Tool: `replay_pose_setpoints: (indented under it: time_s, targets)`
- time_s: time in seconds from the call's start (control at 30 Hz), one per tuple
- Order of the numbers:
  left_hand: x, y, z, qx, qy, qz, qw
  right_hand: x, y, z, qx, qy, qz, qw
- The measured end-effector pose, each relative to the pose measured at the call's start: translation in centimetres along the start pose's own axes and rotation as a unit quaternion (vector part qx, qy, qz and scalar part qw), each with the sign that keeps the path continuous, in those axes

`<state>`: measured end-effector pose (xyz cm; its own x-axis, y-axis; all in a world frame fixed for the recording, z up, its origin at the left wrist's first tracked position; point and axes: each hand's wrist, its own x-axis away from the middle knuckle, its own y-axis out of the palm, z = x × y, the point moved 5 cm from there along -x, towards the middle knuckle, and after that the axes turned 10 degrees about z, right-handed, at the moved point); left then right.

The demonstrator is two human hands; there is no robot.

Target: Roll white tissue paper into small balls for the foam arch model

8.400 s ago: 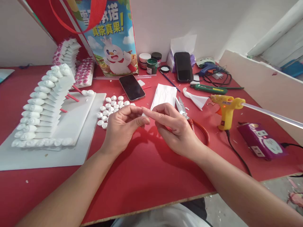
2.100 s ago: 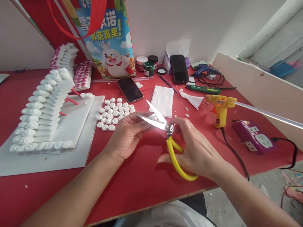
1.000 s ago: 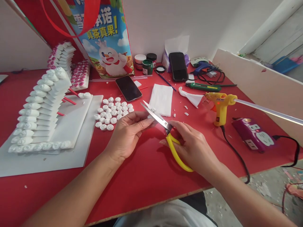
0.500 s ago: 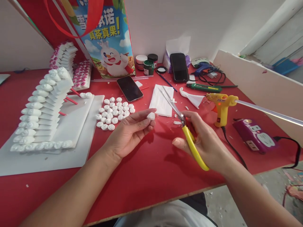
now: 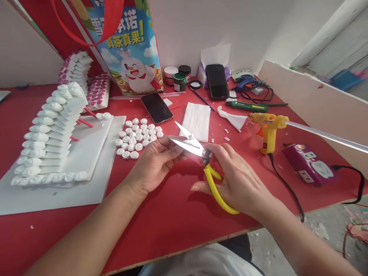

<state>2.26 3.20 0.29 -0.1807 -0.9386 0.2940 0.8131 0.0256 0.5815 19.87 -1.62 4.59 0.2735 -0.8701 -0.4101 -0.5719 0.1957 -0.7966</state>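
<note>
My left hand (image 5: 156, 163) is closed in a pinch on a small white rosette, now mostly hidden behind a scissor blade. Yellow-handled scissors (image 5: 217, 193) are in my right hand (image 5: 240, 180), its fingers wrapped round the grips. The blades are spread and point left, the lower one crossing in front of my left fingertips. Just left of that hand lies a cluster of several white rosettes (image 5: 138, 137) on the red table. Beyond the blades is a stack of white paper sheets (image 5: 198, 117).
At left, a fan-shaped white model edged with rosettes (image 5: 40, 128) stands on a white board (image 5: 94, 191). A phone (image 5: 156, 108) lies behind the loose rosettes. To the right are a yellow glue gun (image 5: 268, 132), a purple power box (image 5: 309, 163) and a green-handled tool (image 5: 248, 106). A printed bag (image 5: 132, 57) stands behind.
My right hand has brought the scissors left and down to my left fingertips, and the blades have spread apart. The rosette in my left hand has become covered by a blade.
</note>
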Motion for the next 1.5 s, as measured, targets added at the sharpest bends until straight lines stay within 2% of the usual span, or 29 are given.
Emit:
replay_pose_setpoints:
  time_s: [0.3, 1.1, 1.27, 1.5]
  targets:
    - [0.1, 0.0, 0.1, -0.015, -0.004, 0.004, 1.000, 0.2, 0.1, 0.3, 0.016, 0.008, -0.013, 1.000]
    - [0.2, 0.0, -0.3, -0.038, -0.032, -0.004, 0.999, 1.2, -0.1, 0.0, 0.085, -0.024, 0.016, 0.996]
    - [0.3, 0.2, -0.4, -0.032, -0.047, -0.005, 0.998, 1.5, -0.3, 0.1, 0.050, 0.023, -0.001, 0.998]
    - [0.2, -0.2, -0.4, -0.001, -0.077, 0.010, 0.997, 1.6, -1.7, 2.2, -0.042, 0.199, 0.041, 0.978]
